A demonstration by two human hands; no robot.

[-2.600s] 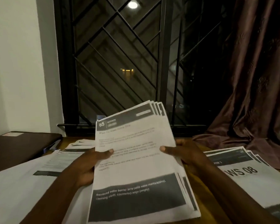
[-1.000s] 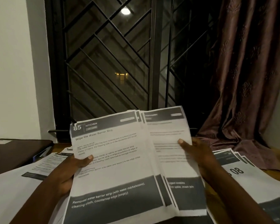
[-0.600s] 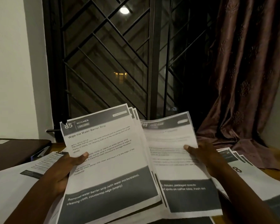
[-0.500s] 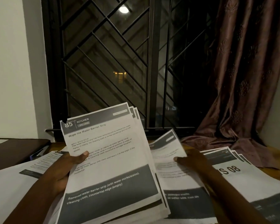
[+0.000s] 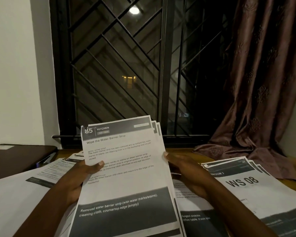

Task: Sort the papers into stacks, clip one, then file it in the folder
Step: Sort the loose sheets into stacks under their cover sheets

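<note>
I hold a stack of printed papers [image 5: 126,183] upright over the table; its top sheet reads "85 KITCHEN, Wipe the Water Barrier Strip". My left hand [image 5: 79,177] grips its left edge, thumb on the front. My right hand [image 5: 190,171] holds the right edge, thumb tip on the sheet and fingers behind. A single sheet [image 5: 195,218] about snacks and a coffee table lies flat just right of the held stack. A pile headed "WS 08" [image 5: 243,182] lies further right. A dark folder [image 5: 15,158] sits at the far left. No clip is visible.
More loose sheets [image 5: 15,194] cover the table on the left, reaching the folder. The wooden table [image 5: 186,151] ends at a barred window [image 5: 120,74]. A brown curtain [image 5: 263,82] drapes onto the table's back right corner.
My right hand pulled one sheet off the stack to the right, laid it flat on the table, then came back to the stack's right edge. The left hand kept hold.
</note>
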